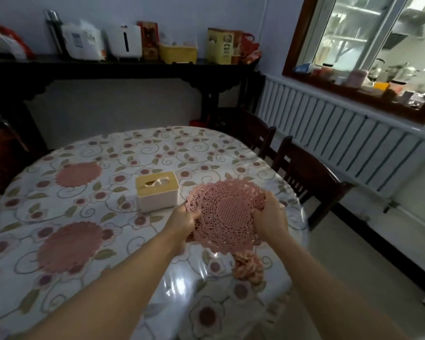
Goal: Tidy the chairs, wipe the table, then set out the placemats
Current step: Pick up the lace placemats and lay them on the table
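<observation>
Placemat step: left hand (184, 220) and right hand (270, 217) grip the mat stack (226, 212) above the surface (123, 153); next, peel one off, lay it right.

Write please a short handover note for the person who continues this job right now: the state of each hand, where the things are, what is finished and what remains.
Left hand: grips the left edge of the held placemats.
Right hand: grips their right edge. They are pink lace, more than one by the look, above the table, right of the tissue box.
Done: two placemats lie flat on the left side, the far placemat and the near placemat. Two chairs stand close to the right edge.
A pink crumpled cloth lies near the table's front.
Left: lay out the held mats, probably on the right side.
</observation>
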A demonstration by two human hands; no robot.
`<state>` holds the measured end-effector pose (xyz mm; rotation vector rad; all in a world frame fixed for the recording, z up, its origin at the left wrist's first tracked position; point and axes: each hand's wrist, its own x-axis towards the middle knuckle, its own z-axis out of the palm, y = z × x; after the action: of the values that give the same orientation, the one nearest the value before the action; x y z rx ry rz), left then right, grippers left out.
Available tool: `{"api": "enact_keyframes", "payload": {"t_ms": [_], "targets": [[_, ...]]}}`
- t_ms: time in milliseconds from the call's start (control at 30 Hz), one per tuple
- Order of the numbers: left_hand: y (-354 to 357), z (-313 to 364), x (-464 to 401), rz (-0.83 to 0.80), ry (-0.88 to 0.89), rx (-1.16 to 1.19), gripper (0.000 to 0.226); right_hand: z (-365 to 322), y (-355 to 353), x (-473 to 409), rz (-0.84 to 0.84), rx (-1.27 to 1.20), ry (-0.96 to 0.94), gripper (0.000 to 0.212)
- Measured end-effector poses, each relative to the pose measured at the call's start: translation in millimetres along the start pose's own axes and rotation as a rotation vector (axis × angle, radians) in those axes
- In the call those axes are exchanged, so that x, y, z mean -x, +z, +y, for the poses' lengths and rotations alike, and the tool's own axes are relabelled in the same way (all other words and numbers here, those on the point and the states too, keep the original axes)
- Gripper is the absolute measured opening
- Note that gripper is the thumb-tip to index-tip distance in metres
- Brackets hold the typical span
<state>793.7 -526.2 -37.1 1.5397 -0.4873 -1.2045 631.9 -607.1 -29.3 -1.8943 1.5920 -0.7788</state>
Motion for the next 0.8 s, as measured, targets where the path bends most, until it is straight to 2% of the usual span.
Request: {"api": "enact_keyframes", "payload": {"t_ms": [67, 167, 333, 500, 800], "targets": [[29.4, -0.2, -4.0, -0.014, -0.02, -0.02, 0.016, 22.0, -13.2, -15.4, 0.004, -0.004, 0.005, 0.019], [58.9, 2.6, -15.8, -0.02, -0.024, -0.071, 0.032, 47.0, -18.3, -38.6, -0.002, 0.015, 0.032, 0.029], [70.7, 7.6, -56.7, 0.087, -0.002, -0.1, 0.044, 75.6, -11.0, -78.0, -0.023, 0.054, 0.109, 0.039], [63.4, 8.7, -110.5, 0.18, 0.031, -0.172, 0.045, 85.6, -10.0, -121.0, -0.046, 0.048, 0.203, 0.038], [68.2, 8.3, -191.9, 0.277, -0.052, -0.168, 0.039, 118.9, 6.9, -201.1, -0.078, 0.026, 0.409, 0.03]]}}
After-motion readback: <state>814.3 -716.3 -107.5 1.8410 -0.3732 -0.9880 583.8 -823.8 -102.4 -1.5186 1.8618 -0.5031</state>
